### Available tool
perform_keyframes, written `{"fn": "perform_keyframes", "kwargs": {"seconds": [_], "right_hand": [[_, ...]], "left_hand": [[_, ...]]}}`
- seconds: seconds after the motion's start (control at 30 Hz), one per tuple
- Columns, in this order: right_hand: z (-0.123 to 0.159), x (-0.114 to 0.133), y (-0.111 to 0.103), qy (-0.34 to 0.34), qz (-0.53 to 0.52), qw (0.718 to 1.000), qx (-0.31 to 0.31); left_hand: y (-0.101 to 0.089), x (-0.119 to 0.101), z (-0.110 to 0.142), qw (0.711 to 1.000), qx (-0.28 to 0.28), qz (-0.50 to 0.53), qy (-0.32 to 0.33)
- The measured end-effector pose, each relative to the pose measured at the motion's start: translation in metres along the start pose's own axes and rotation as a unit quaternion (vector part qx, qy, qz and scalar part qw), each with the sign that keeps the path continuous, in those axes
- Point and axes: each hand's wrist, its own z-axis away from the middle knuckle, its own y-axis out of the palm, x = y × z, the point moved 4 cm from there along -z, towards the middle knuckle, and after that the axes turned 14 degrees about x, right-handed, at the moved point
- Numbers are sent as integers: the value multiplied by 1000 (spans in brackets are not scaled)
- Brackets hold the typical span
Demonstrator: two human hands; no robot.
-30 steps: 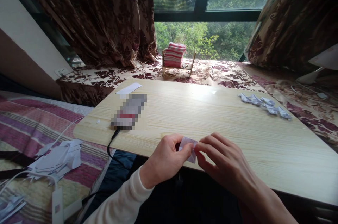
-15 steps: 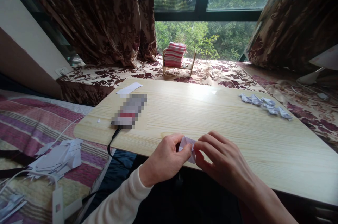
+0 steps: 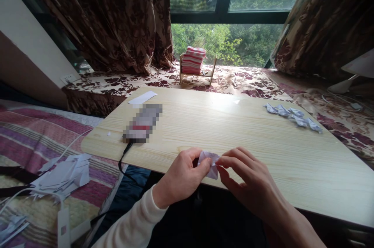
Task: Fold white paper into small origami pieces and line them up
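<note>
A small folded piece of white paper (image 3: pixel 212 170) is held just above the near edge of the wooden table (image 3: pixel 204 123). My left hand (image 3: pixel 182 174) pinches its left side, thumb on top and fingers behind. With thumb and index finger, my right hand (image 3: pixel 244 174) grips the paper's right edge; its other fingers are loosely curled. Creases show on the paper, and part of it is covered by my left thumb. Several folded white paper pieces (image 3: pixel 296 114) sit in a cluster at the table's far right.
At the table's left lie a blurred-out flat object (image 3: pixel 143 123) with a black strap (image 3: pixel 124 156) and a white paper strip (image 3: pixel 142 97). Paper sheets (image 3: pixel 68 174) and a power strip (image 3: pixel 63 224) rest on the bed. Behind, a small rack (image 3: pixel 197 75) holds striped cloths (image 3: pixel 193 61).
My right hand has shifted slightly to the right, its fingertips staying at the paper's edge. More of the paper shows between the hands. My left hand has barely moved.
</note>
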Motion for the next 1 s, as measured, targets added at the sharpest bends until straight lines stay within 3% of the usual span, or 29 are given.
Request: {"fn": "perform_keyframes", "kwargs": {"seconds": [1.0], "right_hand": [[-6, 3, -4, 53, 35, 998, -6]], "left_hand": [[2, 2, 4, 998, -41, -14, 51]]}}
